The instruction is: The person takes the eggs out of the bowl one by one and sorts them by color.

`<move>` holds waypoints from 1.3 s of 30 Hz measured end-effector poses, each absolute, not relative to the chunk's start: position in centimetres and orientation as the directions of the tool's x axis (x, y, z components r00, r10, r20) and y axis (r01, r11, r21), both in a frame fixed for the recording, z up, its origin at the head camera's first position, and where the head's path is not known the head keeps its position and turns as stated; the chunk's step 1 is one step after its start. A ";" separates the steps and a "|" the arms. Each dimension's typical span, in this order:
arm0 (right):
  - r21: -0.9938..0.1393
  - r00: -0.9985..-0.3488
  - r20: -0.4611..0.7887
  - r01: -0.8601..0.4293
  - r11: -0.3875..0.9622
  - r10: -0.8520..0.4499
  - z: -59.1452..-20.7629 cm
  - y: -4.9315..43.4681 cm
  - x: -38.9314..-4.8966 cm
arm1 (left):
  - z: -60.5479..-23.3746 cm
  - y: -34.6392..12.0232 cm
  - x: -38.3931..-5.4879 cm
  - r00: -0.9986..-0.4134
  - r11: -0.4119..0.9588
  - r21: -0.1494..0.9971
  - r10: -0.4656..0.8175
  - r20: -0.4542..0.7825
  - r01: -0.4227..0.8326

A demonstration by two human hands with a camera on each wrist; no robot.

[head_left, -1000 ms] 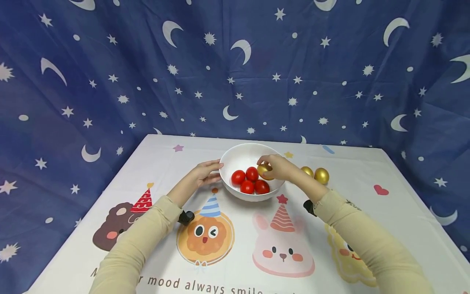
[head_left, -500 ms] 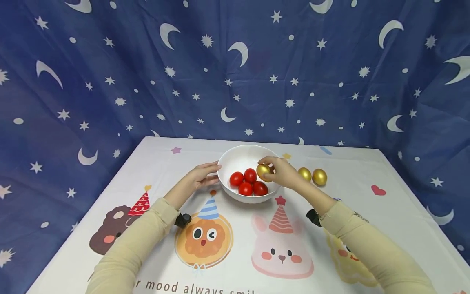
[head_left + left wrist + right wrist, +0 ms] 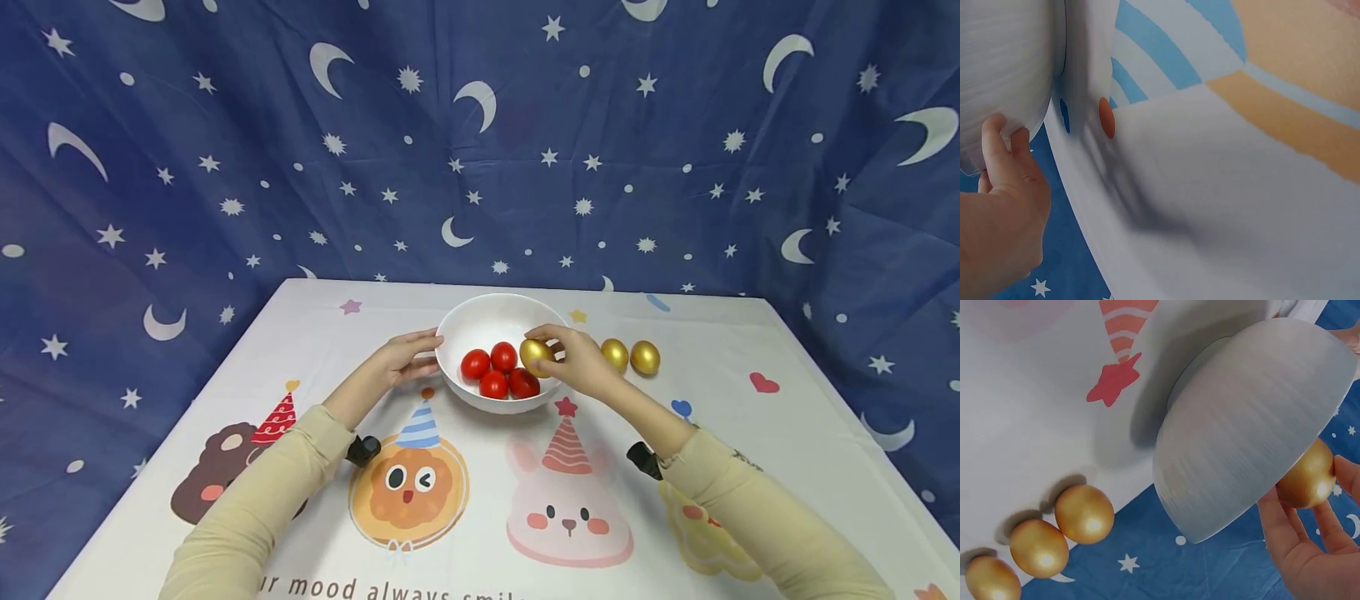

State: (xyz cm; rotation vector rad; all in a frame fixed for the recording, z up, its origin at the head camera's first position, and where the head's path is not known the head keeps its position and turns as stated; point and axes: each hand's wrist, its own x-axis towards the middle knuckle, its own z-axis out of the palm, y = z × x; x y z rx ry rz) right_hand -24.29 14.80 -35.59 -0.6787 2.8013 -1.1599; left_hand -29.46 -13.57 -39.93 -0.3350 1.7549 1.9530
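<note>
A white bowl [image 3: 480, 327] stands on the table, with several glossy red, tomato-like round things [image 3: 493, 384] inside. My left hand [image 3: 401, 358] rests its fingers against the bowl's left side; in the left wrist view the fingertips touch the outer wall [image 3: 1004, 69]. My right hand [image 3: 581, 360] holds a golden egg [image 3: 535, 357] between thumb and fingers, over the right part of the bowl beside the red ones. From the right wrist view, the same golden egg [image 3: 1311, 478] appears at the bowl's rim, partly hidden by the bowl [image 3: 1247, 419].
More golden eggs [image 3: 645, 358] lie right of the bowl, behind the right forearm; two show in the head view, three in the right wrist view. A printed white cloth [image 3: 480, 492] covers the table. Behind it hangs a blue curtain [image 3: 375, 142] with moons and stars.
The whole head view has shifted slightly leftward. My right hand stays at the bowl with the golden egg, its wrist turned a little, and more of the egg shows. The left hand keeps its place.
</note>
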 end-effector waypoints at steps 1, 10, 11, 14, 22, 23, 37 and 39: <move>-0.688 -0.903 0.141 -0.384 0.616 -0.405 -35.6 14.8 -24.2 | -39.9 -13.6 -29.4 -0.849 -0.053 0.859 0.192 -0.492 -0.509; -0.726 -0.914 0.189 -0.376 0.576 -0.359 -35.4 15.8 -23.0 | -39.6 -13.2 -29.6 -0.850 -0.079 0.856 0.192 -0.490 -0.511; -0.725 -0.916 0.187 -0.373 0.579 -0.355 -35.4 15.9 -22.9 | -39.6 -13.2 -29.7 -0.852 -0.076 0.858 0.191 -0.488 -0.508; -0.733 -0.917 0.188 -0.369 0.571 -0.352 -35.4 16.2 -22.5 | -39.7 -13.3 -29.7 -0.858 -0.066 0.866 0.190 -0.477 -0.496; -0.723 -0.907 0.255 -0.409 0.556 -0.335 -35.8 17.2 -20.8 | -40.2 -13.4 -29.1 -0.858 -0.081 0.869 0.225 -0.462 -0.489; -0.723 -0.907 0.257 -0.410 0.557 -0.333 -35.7 17.3 -20.7 | -40.2 -13.4 -29.1 -0.859 -0.086 0.867 0.216 -0.465 -0.491; -0.743 -0.921 0.253 -0.382 0.550 -0.297 -34.8 19.2 -19.2 | -40.0 -13.5 -29.6 -0.874 -0.045 0.880 0.147 -0.463 -0.473; -0.736 -0.918 0.267 -0.390 0.554 -0.292 -34.9 19.6 -18.9 | -40.0 -13.4 -29.4 -0.874 -0.039 0.880 0.140 -0.465 -0.474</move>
